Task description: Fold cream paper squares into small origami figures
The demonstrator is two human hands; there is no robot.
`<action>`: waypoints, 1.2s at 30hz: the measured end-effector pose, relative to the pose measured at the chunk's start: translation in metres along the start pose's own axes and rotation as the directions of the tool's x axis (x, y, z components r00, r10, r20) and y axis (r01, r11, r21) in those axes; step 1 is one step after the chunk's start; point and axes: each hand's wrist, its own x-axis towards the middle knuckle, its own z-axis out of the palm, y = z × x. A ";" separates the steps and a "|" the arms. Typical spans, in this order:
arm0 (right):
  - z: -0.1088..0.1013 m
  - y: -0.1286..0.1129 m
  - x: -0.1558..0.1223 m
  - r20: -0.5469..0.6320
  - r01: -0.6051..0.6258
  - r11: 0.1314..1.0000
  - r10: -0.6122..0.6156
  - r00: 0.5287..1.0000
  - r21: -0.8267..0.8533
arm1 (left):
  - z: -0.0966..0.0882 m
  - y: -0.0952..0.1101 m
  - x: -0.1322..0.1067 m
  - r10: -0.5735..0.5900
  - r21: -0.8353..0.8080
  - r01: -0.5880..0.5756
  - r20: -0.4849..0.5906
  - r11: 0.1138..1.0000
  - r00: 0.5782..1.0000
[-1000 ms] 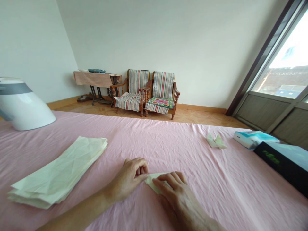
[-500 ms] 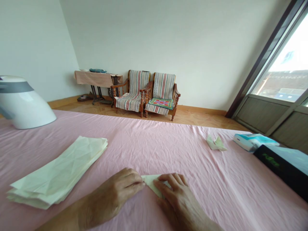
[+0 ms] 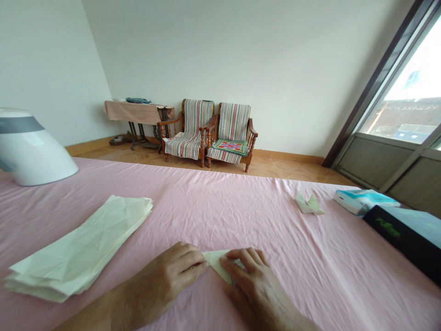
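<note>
A small folded piece of pale paper [image 3: 217, 263] lies on the pink cloth, partly covered by my fingers. My left hand [image 3: 172, 271] pinches its left corner between thumb and fingers. Over its right part rests my right hand [image 3: 253, 280], fingers bent and pressing the paper down against the cloth; the thumb side hides some of the lower edge. To the left is a stack of creased pale paper sheets [image 3: 82, 243]. Farther off on the right stands a folded paper shape [image 3: 310, 204] with pointed tips.
A white jug with a grey band [image 3: 41, 156] stands at the far left of the pink cloth [image 3: 220, 207]. At the right are a blue-and-white packet [image 3: 361, 202] and a black box [image 3: 389, 234]. Two wooden armchairs [image 3: 229, 126] stand beyond, by the wall.
The view has shifted very slightly. My left hand has moved a little at the paper's corner; the right hand stays pressed on the paper.
</note>
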 end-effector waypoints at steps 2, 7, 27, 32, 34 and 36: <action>0.001 0.001 0.000 -0.024 0.016 1.000 -0.016 1.000 0.000 | 0.000 0.000 0.001 -0.006 0.008 0.006 -0.004 1.000 1.000; 0.005 0.005 -0.002 -0.100 0.043 0.999 -0.042 0.994 0.006 | 0.000 0.001 0.002 -0.016 0.001 0.016 0.016 1.000 1.000; 0.001 0.048 -0.008 -0.241 -0.247 0.966 0.257 0.936 0.069 | -0.001 0.006 0.008 -0.052 -0.024 0.053 0.024 0.998 0.998; -0.006 0.046 -0.010 -0.190 -0.256 0.959 0.275 0.942 0.121 | -0.005 0.010 0.012 -0.074 0.002 0.074 0.047 0.997 0.996; -0.008 0.046 -0.013 -0.181 -0.249 0.953 0.279 0.943 0.172 | -0.006 0.009 0.012 -0.057 0.013 0.056 0.029 0.998 0.998; -0.011 0.047 -0.016 -0.168 -0.209 0.945 0.255 0.952 0.251 | -0.005 0.008 0.012 -0.049 0.016 0.049 0.014 0.999 0.999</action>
